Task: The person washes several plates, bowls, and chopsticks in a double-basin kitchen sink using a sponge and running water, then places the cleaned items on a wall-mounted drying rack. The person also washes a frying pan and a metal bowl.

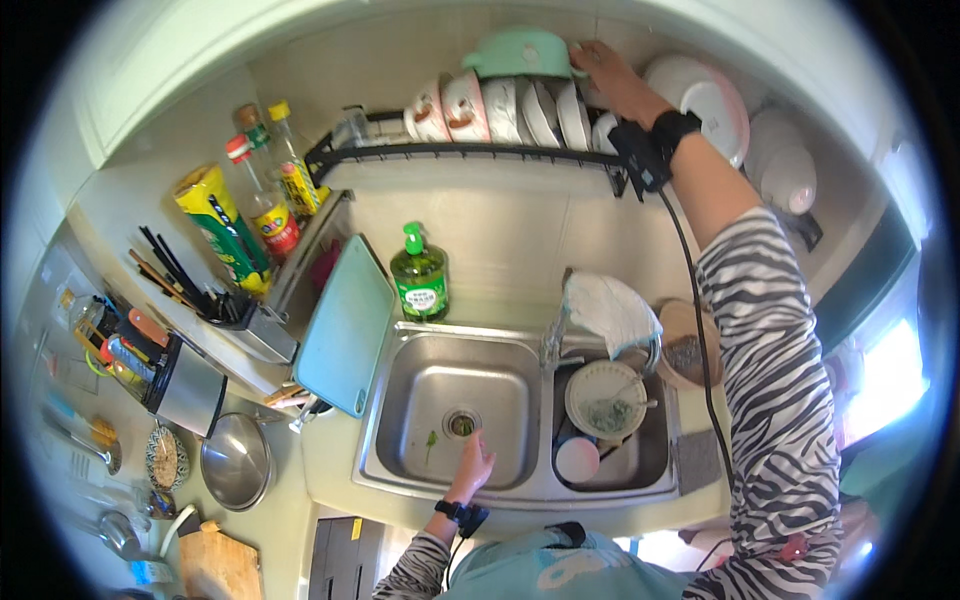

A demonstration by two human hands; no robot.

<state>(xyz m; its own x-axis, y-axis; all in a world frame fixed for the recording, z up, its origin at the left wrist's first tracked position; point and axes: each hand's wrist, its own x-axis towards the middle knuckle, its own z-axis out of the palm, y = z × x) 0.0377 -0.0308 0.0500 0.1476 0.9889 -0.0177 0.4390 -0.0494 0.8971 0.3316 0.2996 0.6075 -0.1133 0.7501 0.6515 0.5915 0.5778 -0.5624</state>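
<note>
My right hand (612,78) reaches up to the black dish rack (460,150) on the wall, its fingers on the rim of a mint green pot (520,52) sitting above a row of upright white and pink bowls and plates (500,108). My left hand (472,462) hangs low inside the left basin of the steel sink (440,400), fingers loosely apart, close to the drain (461,424) and holding nothing I can see. A small green scrap (430,440) lies on the basin floor.
The right basin holds a dirty plate (606,400) and a pink bowl (577,459). A cloth (612,310) drapes over the tap. A green soap bottle (419,275) and a teal cutting board (347,325) stand by the sink. Bottles, chopsticks, a knife block and a pan lid (236,462) crowd the left counter.
</note>
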